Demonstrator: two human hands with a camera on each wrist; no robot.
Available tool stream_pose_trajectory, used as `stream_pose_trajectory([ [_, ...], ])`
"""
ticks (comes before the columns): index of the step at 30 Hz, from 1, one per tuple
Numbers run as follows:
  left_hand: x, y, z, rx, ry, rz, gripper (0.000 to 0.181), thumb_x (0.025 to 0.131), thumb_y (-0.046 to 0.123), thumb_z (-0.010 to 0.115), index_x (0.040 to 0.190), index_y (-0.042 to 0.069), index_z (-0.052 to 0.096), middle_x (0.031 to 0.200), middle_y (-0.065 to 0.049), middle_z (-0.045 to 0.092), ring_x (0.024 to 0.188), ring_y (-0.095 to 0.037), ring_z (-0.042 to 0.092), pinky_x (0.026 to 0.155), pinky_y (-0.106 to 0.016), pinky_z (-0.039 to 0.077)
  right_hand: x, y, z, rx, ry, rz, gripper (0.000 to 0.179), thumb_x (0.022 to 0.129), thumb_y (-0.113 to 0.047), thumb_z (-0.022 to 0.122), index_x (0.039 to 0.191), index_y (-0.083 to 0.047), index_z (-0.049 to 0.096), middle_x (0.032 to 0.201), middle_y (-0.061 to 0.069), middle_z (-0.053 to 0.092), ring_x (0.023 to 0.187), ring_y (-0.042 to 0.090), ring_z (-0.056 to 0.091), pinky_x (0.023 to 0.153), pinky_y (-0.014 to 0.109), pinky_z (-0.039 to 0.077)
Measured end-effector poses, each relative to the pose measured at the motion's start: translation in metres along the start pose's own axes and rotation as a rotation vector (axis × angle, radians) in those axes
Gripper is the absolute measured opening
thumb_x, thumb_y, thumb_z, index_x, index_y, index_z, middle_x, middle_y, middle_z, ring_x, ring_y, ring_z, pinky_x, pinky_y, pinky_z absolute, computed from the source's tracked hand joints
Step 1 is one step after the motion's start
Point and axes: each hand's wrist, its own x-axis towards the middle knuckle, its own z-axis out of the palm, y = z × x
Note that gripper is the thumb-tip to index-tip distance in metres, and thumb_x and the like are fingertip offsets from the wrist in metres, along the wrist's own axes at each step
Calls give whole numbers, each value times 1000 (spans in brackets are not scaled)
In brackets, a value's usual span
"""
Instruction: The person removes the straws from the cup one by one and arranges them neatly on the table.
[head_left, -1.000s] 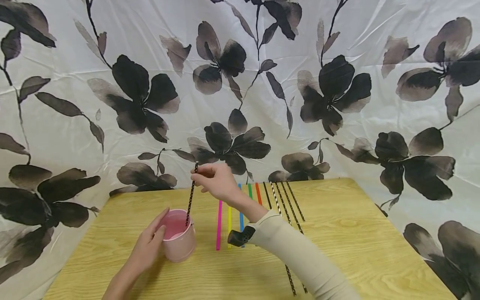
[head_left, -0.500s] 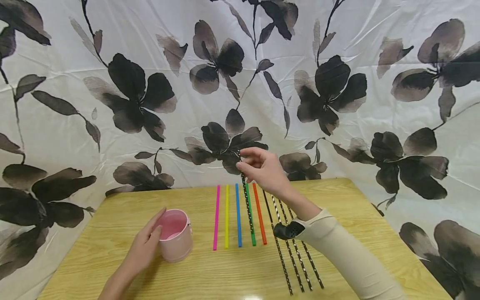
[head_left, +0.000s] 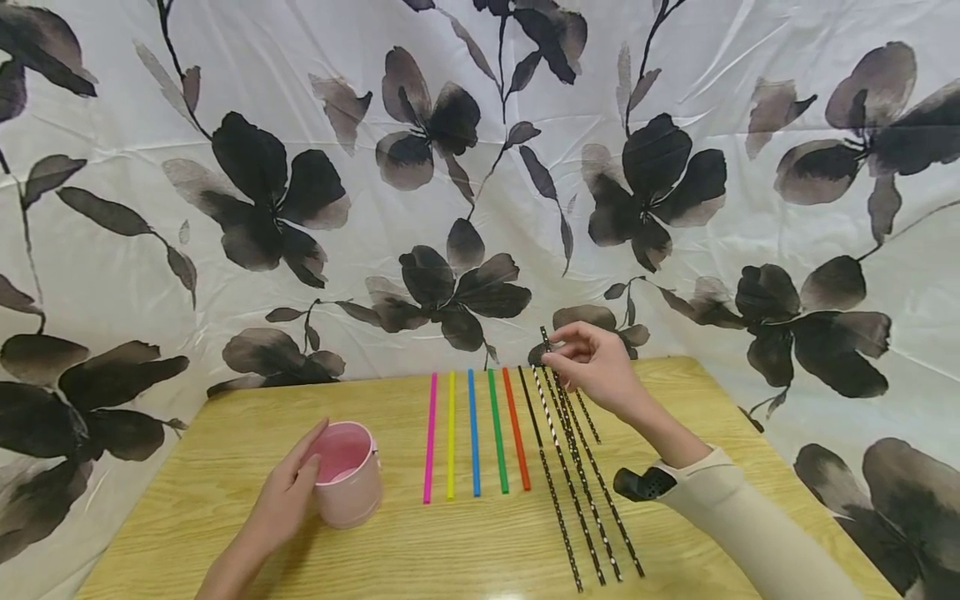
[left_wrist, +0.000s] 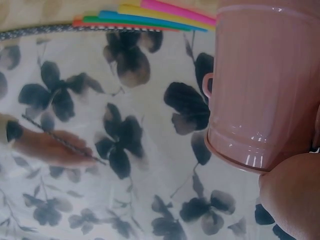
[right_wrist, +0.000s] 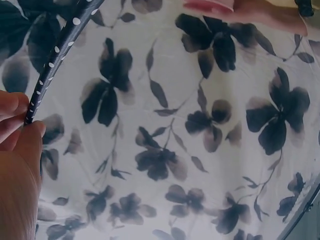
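In the head view my left hand (head_left: pixel 285 496) holds the left side of a small pink pail (head_left: pixel 351 507), with the thumb at its rim. The pail stands on the table, and its wall and a small side loop show large in the left wrist view. My right hand (head_left: pixel 600 371) pinches a black straw with white dots (right_wrist: pixel 57 50) near one end, between thumb and fingertips. That straw slants down over the row of black patterned straws, overlapping them in the head view. Left of these lie pink (head_left: pixel 430 442), yellow (head_left: pixel 451 442), blue (head_left: pixel 474 437), green (head_left: pixel 498 437) and red (head_left: pixel 517 433) straws.
The wooden table (head_left: pixel 420 550) ends at the back against a hanging white cloth (head_left: pixel 525 192) with dark flowers. Several black patterned straws (head_left: pixel 558 517) lie toward the front right, others behind them. A black wrist device (head_left: pixel 645 483) sits at my right sleeve.
My right hand has carried the dotted straw from over the pail rightward, past the coloured straws, to above the black patterned ones. The left hand stays on the pail.
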Motion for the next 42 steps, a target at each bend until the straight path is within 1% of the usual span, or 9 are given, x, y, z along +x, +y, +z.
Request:
stream_pose_trajectory([
  [5, -1, -1, -1, -8, -1, 8, 43, 96, 19, 36, 138, 29, 28, 136, -3, 36, 121, -23, 33, 92, -10, 26, -14, 17, -15, -38, 15, 37, 25, 79, -6, 65, 99, 5, 56, 77, 20, 62, 55, 36, 55, 47, 44, 49],
  [10, -2, -1, -2, -20, -8, 18, 43, 96, 17, 35, 138, 28, 28, 137, -3, 35, 122, -22, 33, 88, -4, 23, -27, 37, -26, -58, 31, 118, 25, 81, -8, 64, 102, 3, 56, 77, 15, 63, 60, 39, 55, 50, 46, 49],
  [16, -3, -1, -2, -22, -2, 30, 43, 96, 15, 36, 138, 21, 30, 135, -5, 37, 122, -17, 32, 88, -4, 23, -38, 74, -35, -87, 37, 192, 31, 80, -18, 66, 104, -3, 56, 75, 12, 64, 59, 35, 57, 49, 45, 50],
  [20, -3, 0, -3, -16, 1, 25, 43, 96, 15, 35, 138, 22, 30, 135, -4, 37, 122, -16, 32, 89, -5, 23, -47, 103, -38, -121, 49, 217, 34, 78, -26, 67, 104, -7, 57, 73, 8, 64, 57, 29, 57, 49, 45, 50],
  [25, -3, 0, -3, -7, 1, 21, 43, 96, 16, 36, 138, 25, 30, 136, -3, 37, 122, -20, 33, 90, -8, 25, -63, 128, -36, -124, 46, 275, 30, 79, -22, 67, 103, -7, 58, 72, 9, 63, 56, 33, 56, 51, 50, 48],
  [28, -3, 0, -3, -9, -6, 17, 43, 96, 17, 35, 138, 25, 29, 136, -3, 36, 122, -21, 33, 89, -7, 25, -71, 138, -34, -117, 43, 312, 27, 79, -17, 66, 102, -6, 58, 73, 15, 62, 56, 36, 55, 50, 50, 48],
  [32, -3, -1, -2, -14, -15, 16, 43, 96, 17, 35, 139, 22, 29, 136, -4, 36, 122, -22, 33, 87, -5, 24, -79, 150, -32, -120, 48, 350, 27, 79, -15, 66, 101, -2, 57, 77, 21, 62, 56, 41, 54, 47, 46, 48],
  [36, -3, -1, -2, -6, -14, 16, 42, 96, 18, 34, 139, 20, 29, 136, -4, 36, 122, -22, 33, 88, -6, 25, -85, 157, -30, -146, 49, 355, 28, 79, -15, 66, 101, 1, 57, 77, 20, 62, 54, 40, 52, 42, 39, 46],
  [42, -3, 0, -3, -20, -23, 19, 43, 96, 17, 34, 139, 23, 28, 137, -4, 35, 122, -24, 33, 88, -4, 24, -89, 165, -28, -201, 72, 407, 22, 78, -13, 67, 96, -1, 59, 73, 15, 62, 44, 29, 50, 36, 29, 41],
])
